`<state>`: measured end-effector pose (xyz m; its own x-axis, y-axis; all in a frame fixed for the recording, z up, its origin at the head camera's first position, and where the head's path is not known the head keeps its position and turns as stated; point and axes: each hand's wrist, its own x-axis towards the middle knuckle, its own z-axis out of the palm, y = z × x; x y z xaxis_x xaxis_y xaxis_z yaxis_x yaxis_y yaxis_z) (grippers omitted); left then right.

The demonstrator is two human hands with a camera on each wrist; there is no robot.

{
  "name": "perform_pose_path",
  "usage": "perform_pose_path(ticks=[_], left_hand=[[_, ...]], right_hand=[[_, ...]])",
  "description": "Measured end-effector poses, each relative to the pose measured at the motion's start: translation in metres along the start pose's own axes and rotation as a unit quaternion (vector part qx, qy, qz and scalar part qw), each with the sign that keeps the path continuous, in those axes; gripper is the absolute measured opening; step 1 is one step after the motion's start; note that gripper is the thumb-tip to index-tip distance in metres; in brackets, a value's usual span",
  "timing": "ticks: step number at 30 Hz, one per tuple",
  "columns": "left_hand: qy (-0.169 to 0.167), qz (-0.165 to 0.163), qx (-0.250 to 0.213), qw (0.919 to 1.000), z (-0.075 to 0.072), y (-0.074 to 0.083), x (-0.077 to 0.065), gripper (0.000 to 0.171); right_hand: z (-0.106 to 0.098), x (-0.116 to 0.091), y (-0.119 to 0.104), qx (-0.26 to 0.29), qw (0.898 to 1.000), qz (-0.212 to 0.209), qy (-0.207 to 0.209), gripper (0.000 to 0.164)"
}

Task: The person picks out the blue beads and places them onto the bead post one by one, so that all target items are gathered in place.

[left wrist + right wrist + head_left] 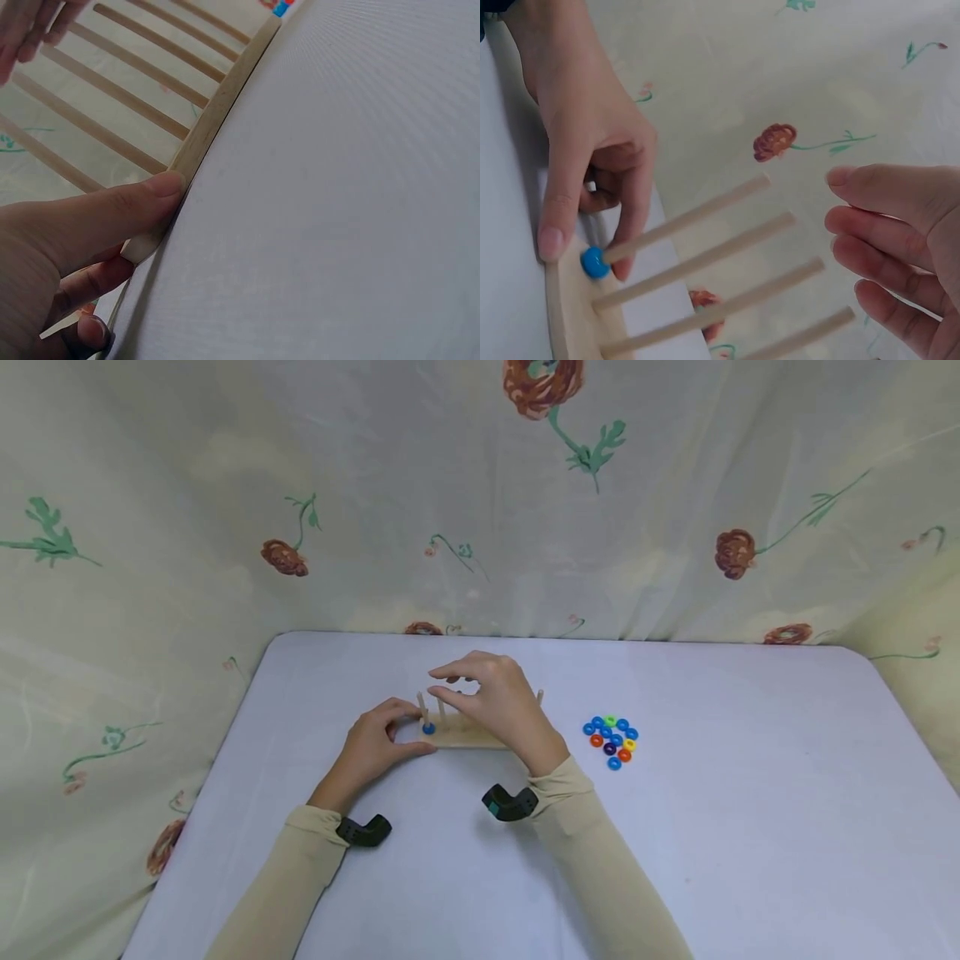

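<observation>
The left hand pinches the left end of a wooden board on the tabletop; a blue ring sits low on its leftmost peg. The right hand, thumb and fingers apart with nothing visible between them, hovers above the pegs. A sideways brush against those could tilt the board if the left hand's pinch slackened; a careless sweep rightward might scatter the loose rings.

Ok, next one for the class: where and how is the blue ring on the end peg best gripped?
Probably by opposite sides of its outer rim, finger and thumb coming down from above. The blue ring sits low on the wooden board, with the end peg through its hole, and the left hand already grips that end.
</observation>
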<state>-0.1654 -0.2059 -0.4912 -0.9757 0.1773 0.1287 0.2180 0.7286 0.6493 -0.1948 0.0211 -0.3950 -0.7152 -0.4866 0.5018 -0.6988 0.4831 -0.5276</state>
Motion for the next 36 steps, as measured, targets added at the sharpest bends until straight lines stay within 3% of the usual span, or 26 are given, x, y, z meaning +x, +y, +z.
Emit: perform_pose_path(ticks=[14,29,36], left_hand=[[-0.006,-0.016,-0.007,0.9998,-0.001,0.003,0.000,0.055],[-0.004,-0.022,-0.010,0.9997,0.002,0.001,0.001,0.055],[-0.004,-0.022,-0.010,0.9997,0.001,0.002,0.000,0.057]], right_hand=[[-0.044,-0.027,0.022,0.007,0.999,0.034,0.017,0.021],[-0.092,-0.088,0.059,-0.051,0.998,0.022,0.029,0.026],[-0.104,-0.113,0.071,-0.065,0.997,0.035,0.002,0.030]])
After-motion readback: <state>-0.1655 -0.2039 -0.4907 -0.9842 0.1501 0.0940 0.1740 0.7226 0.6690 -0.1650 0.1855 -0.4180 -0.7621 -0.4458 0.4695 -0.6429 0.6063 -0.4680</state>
